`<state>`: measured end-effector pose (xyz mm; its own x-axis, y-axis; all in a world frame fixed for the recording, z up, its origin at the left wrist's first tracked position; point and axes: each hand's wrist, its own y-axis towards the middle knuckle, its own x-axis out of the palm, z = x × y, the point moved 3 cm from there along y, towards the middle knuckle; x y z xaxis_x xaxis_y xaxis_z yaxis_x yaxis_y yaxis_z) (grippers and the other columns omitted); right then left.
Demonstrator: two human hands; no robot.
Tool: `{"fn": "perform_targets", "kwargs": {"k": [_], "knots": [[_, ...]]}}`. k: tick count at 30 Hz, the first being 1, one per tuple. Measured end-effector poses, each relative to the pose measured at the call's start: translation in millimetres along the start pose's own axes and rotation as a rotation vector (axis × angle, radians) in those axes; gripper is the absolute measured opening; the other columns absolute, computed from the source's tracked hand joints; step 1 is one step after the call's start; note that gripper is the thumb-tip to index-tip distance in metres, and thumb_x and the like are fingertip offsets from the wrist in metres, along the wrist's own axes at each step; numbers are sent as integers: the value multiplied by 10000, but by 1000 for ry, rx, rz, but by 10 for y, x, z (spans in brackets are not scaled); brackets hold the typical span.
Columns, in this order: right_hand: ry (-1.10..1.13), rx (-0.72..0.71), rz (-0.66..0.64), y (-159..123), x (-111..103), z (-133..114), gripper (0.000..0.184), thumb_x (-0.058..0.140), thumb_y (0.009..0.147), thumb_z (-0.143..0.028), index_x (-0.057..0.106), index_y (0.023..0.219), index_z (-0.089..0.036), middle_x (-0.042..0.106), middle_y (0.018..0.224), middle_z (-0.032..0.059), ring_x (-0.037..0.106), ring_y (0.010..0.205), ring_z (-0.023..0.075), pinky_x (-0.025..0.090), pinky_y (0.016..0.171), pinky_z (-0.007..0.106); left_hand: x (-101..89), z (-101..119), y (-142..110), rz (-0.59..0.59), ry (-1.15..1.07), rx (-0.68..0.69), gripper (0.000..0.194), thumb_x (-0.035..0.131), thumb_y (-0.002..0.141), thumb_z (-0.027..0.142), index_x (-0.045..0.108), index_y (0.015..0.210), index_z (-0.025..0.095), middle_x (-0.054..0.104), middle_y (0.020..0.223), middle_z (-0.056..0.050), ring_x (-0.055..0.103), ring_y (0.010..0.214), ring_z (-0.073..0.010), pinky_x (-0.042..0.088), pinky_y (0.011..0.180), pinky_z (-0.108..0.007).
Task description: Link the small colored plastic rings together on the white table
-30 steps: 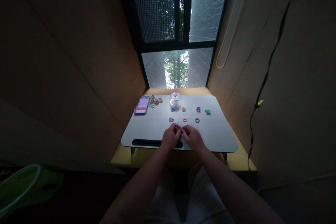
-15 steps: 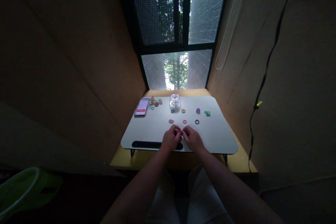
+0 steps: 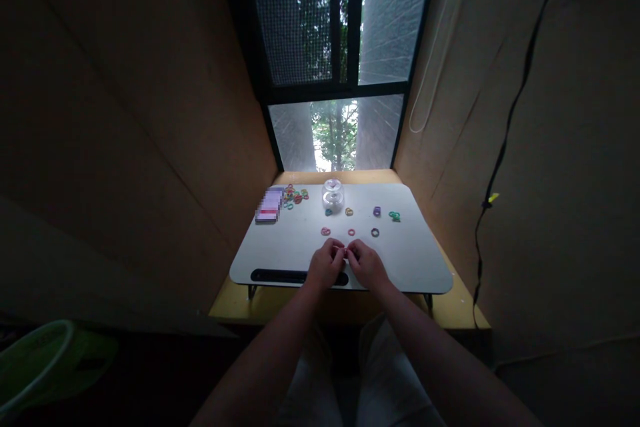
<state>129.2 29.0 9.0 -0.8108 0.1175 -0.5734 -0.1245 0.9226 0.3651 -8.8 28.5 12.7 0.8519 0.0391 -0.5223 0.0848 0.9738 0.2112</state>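
Over the front of the white lap table (image 3: 280,247), my left hand (image 3: 326,264) and my right hand (image 3: 368,264) meet with fingertips pinched together. Between them shows a bit of a small pinkish hair tie (image 3: 345,252), mostly covered by the fingers. Just beyond lie a pink pair of hair ties (image 3: 325,231), a single pink-red ring (image 3: 351,232) and a dark ring (image 3: 375,232). Farther back are blue (image 3: 329,212), yellowish (image 3: 349,211), purple (image 3: 377,211) and green hair ties (image 3: 395,216). A mixed pile of coloured hair ties (image 3: 296,195) lies at the back left.
A clear rounded jar (image 3: 333,195) stands at the back middle. Left of the pile rests a phone (image 3: 270,205). A black slot (image 3: 280,275) runs along the front edge. Walls flank the table, a window (image 3: 336,133) is behind, and a green basket (image 3: 65,360) sits low left.
Hardly anything differs. Both hands stay pinched together in the same spot, with only a tiny shift of the fingers; the items on the table have not moved.
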Motion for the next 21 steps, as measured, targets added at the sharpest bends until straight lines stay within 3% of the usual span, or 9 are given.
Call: {"fn": "perform_targets", "kwargs": {"k": [10, 21], "knots": [[-15, 6, -8, -7, -10, -6, 128, 417, 855, -243, 540, 832, -215, 603, 722, 7, 544, 644, 153, 371, 606, 241, -8, 35, -2, -9, -8, 14, 153, 432, 885, 292, 557, 925, 213, 693, 805, 2, 638, 746, -132, 442, 687, -247], [6, -12, 4, -4, -26, -40, 122, 421, 845, -222, 538, 819, -207, 598, 717, 5, 548, 656, 150, 371, 613, 239, -13, 63, -16, 11, 54, 32, 167, 492, 855, 341, 568, 894, 197, 643, 752, 13, 571, 660, -111, 406, 627, -229]]}}
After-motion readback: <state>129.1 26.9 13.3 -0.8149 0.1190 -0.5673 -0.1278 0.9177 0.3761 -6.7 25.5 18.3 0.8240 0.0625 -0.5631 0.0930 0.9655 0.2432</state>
